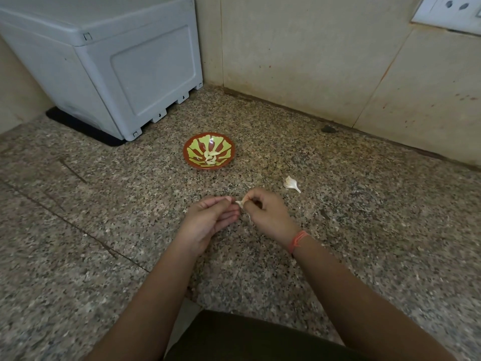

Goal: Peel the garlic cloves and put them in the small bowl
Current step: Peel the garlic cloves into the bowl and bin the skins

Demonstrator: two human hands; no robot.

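Note:
A small red bowl point(209, 150) with a green petal pattern sits on the speckled granite counter and holds several peeled cloves point(210, 157). In front of it my two hands meet over the counter. My right hand point(265, 212) pinches a pale garlic clove point(240, 203) with papery skin. My left hand point(208, 221) lies palm up, its thumb and forefinger pinching the clove's other end. A strip of skin hangs down between the hands. A piece of unpeeled garlic point(291, 183) lies on the counter to the right of the bowl.
A grey plastic appliance point(109, 63) on a black mat stands at the back left, close to the bowl. Beige tiled walls point(312, 53) form the corner behind, with a white socket plate point(450, 11) at top right. A dark blob point(328, 129) lies near the wall.

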